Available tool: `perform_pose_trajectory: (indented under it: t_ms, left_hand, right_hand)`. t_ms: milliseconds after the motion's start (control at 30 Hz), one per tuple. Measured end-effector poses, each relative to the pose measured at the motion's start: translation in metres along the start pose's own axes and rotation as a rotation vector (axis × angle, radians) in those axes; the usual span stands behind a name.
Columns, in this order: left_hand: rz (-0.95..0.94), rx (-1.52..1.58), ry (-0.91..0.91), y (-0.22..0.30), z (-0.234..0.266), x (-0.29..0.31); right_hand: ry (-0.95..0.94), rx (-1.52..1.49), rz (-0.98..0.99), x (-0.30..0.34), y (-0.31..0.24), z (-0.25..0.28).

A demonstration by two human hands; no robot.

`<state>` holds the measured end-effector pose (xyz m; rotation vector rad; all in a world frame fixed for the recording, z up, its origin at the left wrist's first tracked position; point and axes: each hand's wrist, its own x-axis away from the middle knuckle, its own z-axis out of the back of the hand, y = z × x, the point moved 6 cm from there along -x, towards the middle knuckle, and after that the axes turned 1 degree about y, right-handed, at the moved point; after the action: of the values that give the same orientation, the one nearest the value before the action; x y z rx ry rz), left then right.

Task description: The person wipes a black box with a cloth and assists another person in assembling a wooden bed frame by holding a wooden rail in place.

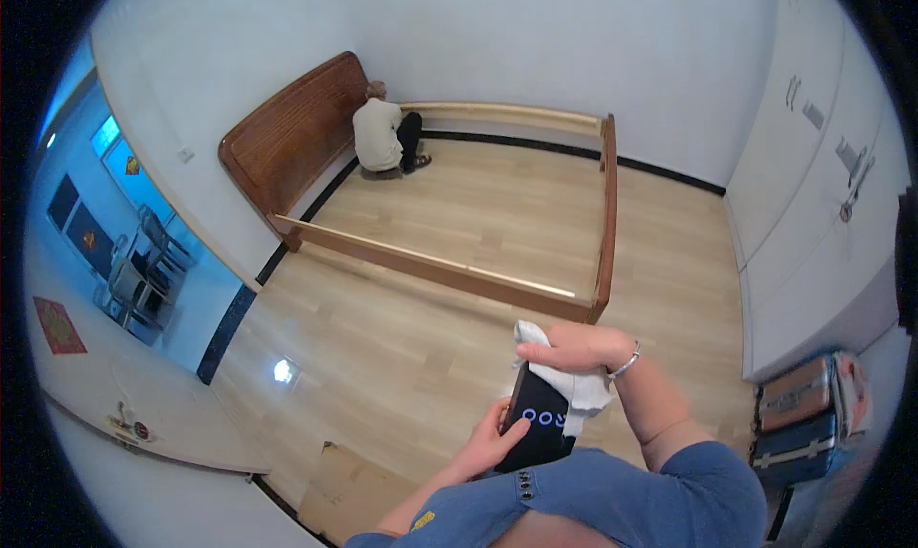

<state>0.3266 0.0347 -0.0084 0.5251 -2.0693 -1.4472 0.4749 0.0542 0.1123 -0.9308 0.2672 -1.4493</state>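
Note:
Close to my body, my left hand [491,443] grips the lower left edge of a flat black device [540,438] whose dark screen shows lit pale characters. My right hand [577,347], with a silver bangle at the wrist, is closed on a crumpled white cloth [585,392] at the device's upper end. The cloth hangs over the right part of the screen. Whether it is a glove or a rag I cannot tell. Some of my right fingers are hidden.
A wooden bed frame [440,269] without slats stands ahead, its brown headboard [292,132] at the left wall. Another person [381,137] squats inside by the headboard. White wardrobes [813,165] and stacked suitcases [796,424] are on the right. Flattened cardboard [354,491] lies near the left door [124,433].

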Motion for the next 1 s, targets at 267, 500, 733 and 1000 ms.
perform_pose_trajectory:
  t_ms: [267, 500, 733, 1000]
  left_hand:
    - [-0.035, -0.070, -0.030, -0.005, -0.006, -0.003]
    - [-0.062, -0.144, 0.041, 0.017, -0.003, -0.001]
    - [-0.024, 0.044, 0.160, 0.005, 0.025, 0.005]
    - [-0.240, 0.163, 0.360, 0.035, 0.029, 0.004]
  right_hand:
    - [-0.023, -0.017, -0.002, 0.010, 0.006, 0.002]
    - [0.109, -0.107, 0.040, 0.004, 0.019, 0.005]
    - [0.299, -0.575, 0.305, -0.019, 0.044, -0.019]
    - [0.255, -0.820, 0.277, -0.039, 0.022, -0.023]
